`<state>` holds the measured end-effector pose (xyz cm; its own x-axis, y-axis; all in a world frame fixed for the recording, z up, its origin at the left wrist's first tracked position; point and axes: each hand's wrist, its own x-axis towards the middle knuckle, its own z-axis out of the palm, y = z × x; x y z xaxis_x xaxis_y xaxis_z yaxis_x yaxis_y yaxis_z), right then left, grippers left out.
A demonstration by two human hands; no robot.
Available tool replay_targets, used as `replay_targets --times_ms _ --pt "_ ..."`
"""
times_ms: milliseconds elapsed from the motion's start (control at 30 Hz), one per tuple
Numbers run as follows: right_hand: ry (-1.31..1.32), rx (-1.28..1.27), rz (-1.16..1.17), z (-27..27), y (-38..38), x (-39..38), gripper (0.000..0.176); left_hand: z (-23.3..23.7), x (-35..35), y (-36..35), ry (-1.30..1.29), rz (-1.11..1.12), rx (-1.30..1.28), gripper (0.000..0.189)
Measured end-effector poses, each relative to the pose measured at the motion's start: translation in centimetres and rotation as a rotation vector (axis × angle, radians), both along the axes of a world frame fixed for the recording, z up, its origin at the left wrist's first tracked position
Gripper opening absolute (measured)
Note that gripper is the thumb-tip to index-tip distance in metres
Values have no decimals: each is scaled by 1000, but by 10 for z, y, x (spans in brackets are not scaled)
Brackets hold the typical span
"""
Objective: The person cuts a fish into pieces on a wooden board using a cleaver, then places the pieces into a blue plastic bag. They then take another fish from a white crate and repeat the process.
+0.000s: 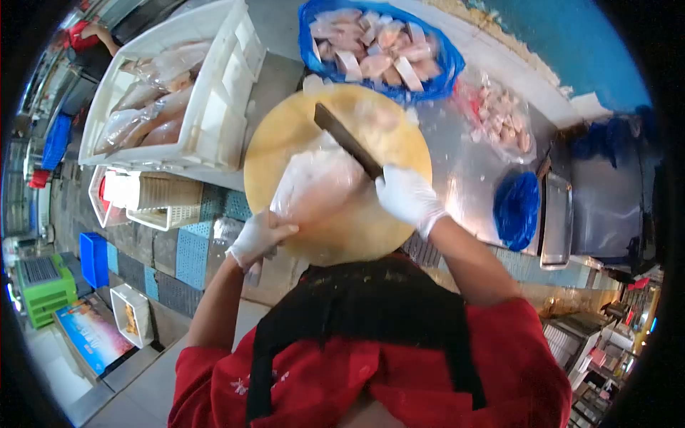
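Note:
A large pale pink-white piece of fish (317, 182) lies on a round yellow chopping board (275, 139). My left hand (255, 239), in a white glove, is closed around its lower left end, thumb along the top. A narrow end hangs below that hand, past the board's edge. My right hand (410, 198), gloved too, grips the handle of a large knife (349, 145). Its dark blade points up and left, passing over the upper right side of the fish. Wet scraps (382, 114) lie at the board's far side.
Beyond the board sits a blue bag (449, 60) full of cut pale chunks (389, 53), with a clear bag (503, 121) of smaller pieces to its right. A white crate (221, 100) of plastic-wrapped fish (160, 100) stands left. A blue bag-lined container (517, 210) stands right.

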<state>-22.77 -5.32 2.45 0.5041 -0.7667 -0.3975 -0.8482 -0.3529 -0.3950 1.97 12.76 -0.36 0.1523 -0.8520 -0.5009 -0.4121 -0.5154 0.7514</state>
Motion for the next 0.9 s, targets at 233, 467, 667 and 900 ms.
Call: replay_targets --times_ms 233,467,667,900 --pt "-105 107 -100 1 -14 -13 37 10 -3 -6 78 172 116 40" --pt "-729 -831 114 214 -57 7 35 -12 -12 -27 -113 149 32 52" --pt "-867 -1129 149 249 -14 -2 36 -21 -13 -25 -326 106 -41 56" --pt "-9 -66 -55 18 10 7 31 -23 -31 -18 -296 46 -57 53"
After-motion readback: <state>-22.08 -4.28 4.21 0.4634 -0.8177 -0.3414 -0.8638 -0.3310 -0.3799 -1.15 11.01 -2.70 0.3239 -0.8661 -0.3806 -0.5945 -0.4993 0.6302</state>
